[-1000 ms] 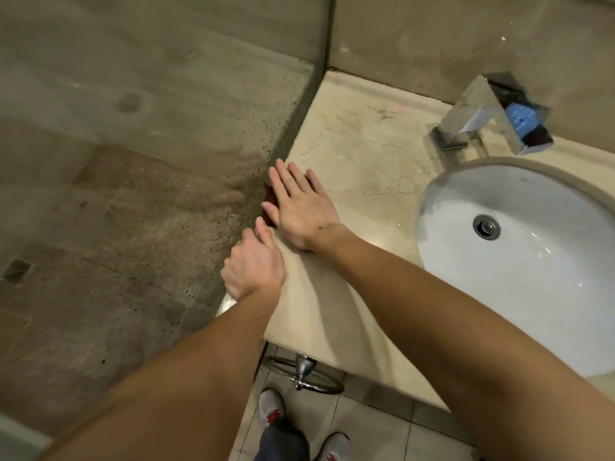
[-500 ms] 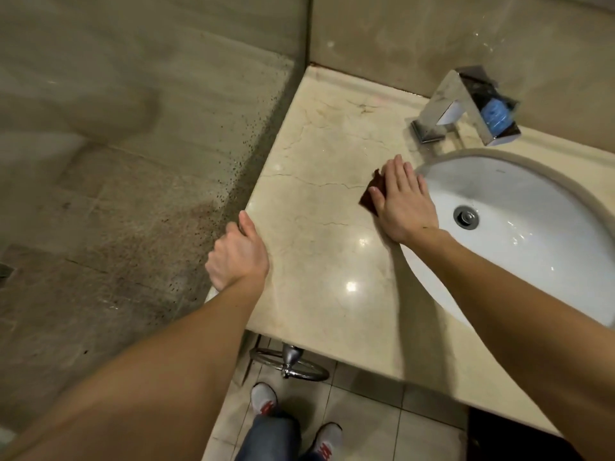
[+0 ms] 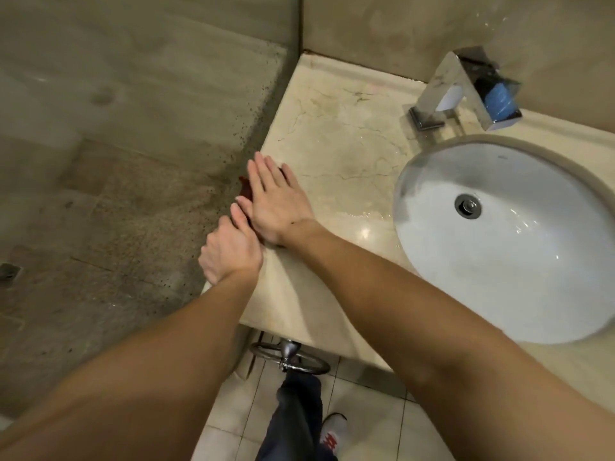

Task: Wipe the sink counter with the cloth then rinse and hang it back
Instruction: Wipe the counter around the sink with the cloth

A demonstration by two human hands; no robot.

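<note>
My right hand [image 3: 278, 199] lies flat, fingers spread, pressing a dark red cloth [image 3: 245, 190] onto the beige marble counter [image 3: 339, 144] at its left edge. Only a small corner of the cloth shows past the fingers; the rest is hidden under the palm. My left hand [image 3: 231, 249] grips the counter's left front corner, thumb on top, touching the right hand's thumb. The white oval sink basin [image 3: 519, 261] with its drain lies to the right. A chrome square faucet [image 3: 466, 88] stands behind the basin.
A spotted glass panel [image 3: 133, 161] rises directly left of the counter. A chrome towel ring [image 3: 289, 357] hangs under the counter's front edge. Below are tiled floor, a trouser leg and a white shoe [image 3: 332, 434]. The wall runs along the counter's back.
My right hand swept the cloth from the basin's left rim back across the counter to its left edge. My left hand kept its grip on the counter corner.
</note>
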